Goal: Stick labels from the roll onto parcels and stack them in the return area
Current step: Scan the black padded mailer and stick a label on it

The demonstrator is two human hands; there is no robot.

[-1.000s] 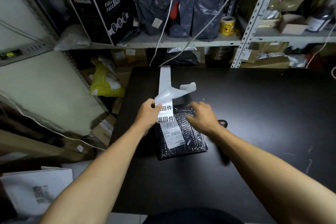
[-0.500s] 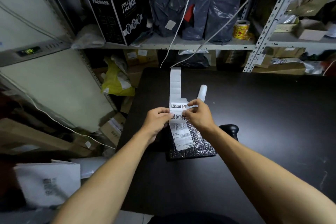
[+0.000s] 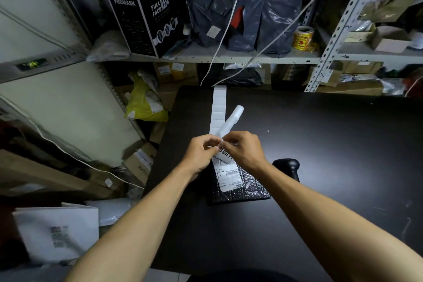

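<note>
A black bubble-wrap parcel lies on the black table, with a white shipping label on its top. Above its far end my left hand and my right hand meet, both pinching the white label strip that runs back over the table's far edge. A printed label with black characters shows between my fingers. A loose curl of backing paper sticks up and away from my hands.
A black handheld scanner stands just right of the parcel. Metal shelving behind holds grey mailer bags, a black mask box and a yellow tape roll. Cardboard boxes and bags crowd the floor at left.
My right hand left the parcel and joined the left hand on the label strip. Both hands now pinch closer together, and the backing paper has curled up further behind them.
</note>
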